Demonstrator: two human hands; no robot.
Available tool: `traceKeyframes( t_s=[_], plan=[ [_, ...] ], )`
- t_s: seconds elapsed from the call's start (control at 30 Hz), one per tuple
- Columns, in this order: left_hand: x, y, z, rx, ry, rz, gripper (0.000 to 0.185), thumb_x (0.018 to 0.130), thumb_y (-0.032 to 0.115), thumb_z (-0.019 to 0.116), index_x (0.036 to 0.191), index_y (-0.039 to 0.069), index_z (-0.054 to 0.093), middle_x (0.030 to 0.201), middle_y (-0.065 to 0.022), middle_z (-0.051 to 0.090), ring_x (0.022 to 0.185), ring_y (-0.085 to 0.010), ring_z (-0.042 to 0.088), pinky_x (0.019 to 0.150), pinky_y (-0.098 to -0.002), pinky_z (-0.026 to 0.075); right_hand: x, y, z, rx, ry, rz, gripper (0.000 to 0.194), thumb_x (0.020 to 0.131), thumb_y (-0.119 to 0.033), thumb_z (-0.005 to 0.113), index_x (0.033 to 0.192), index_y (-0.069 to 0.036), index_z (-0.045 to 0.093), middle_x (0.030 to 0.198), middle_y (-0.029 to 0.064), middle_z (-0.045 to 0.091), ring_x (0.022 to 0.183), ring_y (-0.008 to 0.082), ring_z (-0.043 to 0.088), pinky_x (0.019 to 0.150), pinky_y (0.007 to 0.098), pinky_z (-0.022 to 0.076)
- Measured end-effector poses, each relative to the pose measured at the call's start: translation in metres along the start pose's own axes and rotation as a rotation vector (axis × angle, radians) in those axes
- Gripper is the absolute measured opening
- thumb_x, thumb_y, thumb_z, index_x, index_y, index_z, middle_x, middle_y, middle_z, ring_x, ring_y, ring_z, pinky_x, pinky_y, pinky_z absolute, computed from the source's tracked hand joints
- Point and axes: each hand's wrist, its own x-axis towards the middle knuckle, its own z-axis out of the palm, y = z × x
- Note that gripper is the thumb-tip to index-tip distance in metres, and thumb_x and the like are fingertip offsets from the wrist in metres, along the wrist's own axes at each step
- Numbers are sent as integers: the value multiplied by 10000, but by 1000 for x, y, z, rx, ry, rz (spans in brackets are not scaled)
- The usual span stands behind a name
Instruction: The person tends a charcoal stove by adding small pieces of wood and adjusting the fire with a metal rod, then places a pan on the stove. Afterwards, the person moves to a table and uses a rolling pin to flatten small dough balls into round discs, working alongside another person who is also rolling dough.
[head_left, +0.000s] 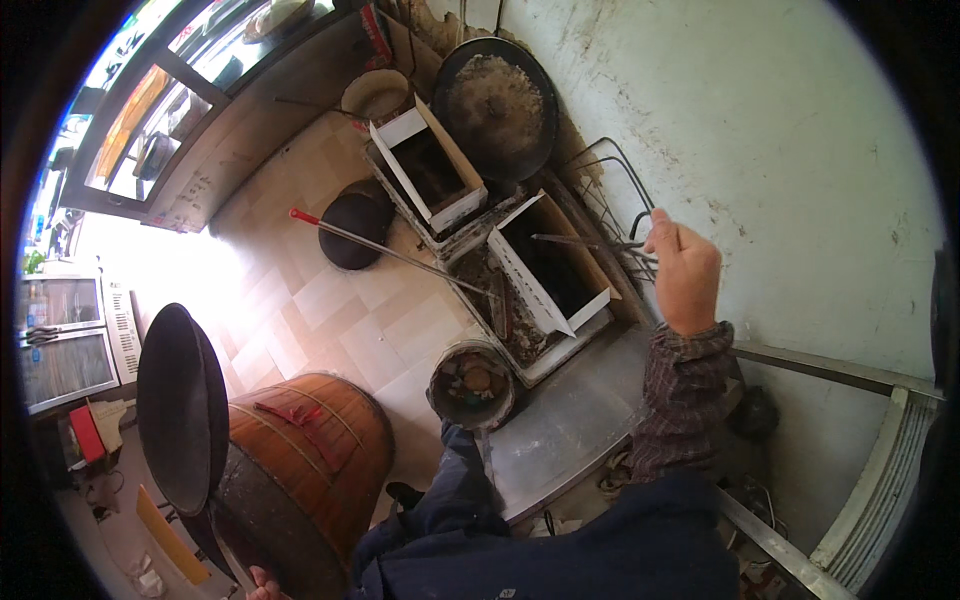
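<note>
My left hand (264, 585), mostly cut off at the bottom edge, grips the long handle of a dark metal wok (184, 409), which is tilted up beside a wooden barrel (307, 427). My right hand (686, 270) is raised near the wall, fingers closed at the end of a thin metal rod (566, 240). This rod reaches over an open white cardboard box (517, 274); whether it is part of tongs I cannot tell. Bent dark rods (626, 169) lean close by my fingertips. A metal rod with a red end (375, 244) lies slanting across the tray's edge.
A second open box (469, 202) sits farther off, beside a large round pan (517, 109) against the wall. A bucket of debris (474, 381) stands by my leg, next to a metal sheet (562, 435). A round black object (349, 232) rests on the tiled floor.
</note>
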Motion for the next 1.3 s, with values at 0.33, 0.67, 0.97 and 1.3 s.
traceKeyframes(
  t_s=[0.33,0.67,0.97,1.3],
  plan=[
    [5,-4,1,-11,-443,-14,89,996,93,435,1068,42,446,649,-39,466,357,-132,454,305,-278,445,7,62,118,-347,-143,135,535,982,-405,452,764,33,669,760,277,617,725,490,580,649,524,455],
    [-4,2,-13,-2,-72,7,90,1001,101,424,1077,54,439,650,-31,463,360,-123,453,304,-270,441,-9,64,56,-75,-189,163,523,966,-430,512,752,9,699,715,172,678,673,325,656,651,407,493],
    [-1,5,-13,74,-31,-30,85,1003,108,408,1081,86,434,654,-19,458,369,-109,451,299,-261,429,-207,68,94,653,11,962,378,1023,-313,465,864,-18,642,673,35,594,509,126,476,494,252,399],
    [-9,-4,-6,-13,49,0,141,994,107,400,1129,87,437,661,-13,454,368,-103,424,306,-264,405,-215,141,78,1092,-270,1574,493,907,-527,612,706,-128,401,558,-15,405,392,71,308,346,214,217]
  ],
)
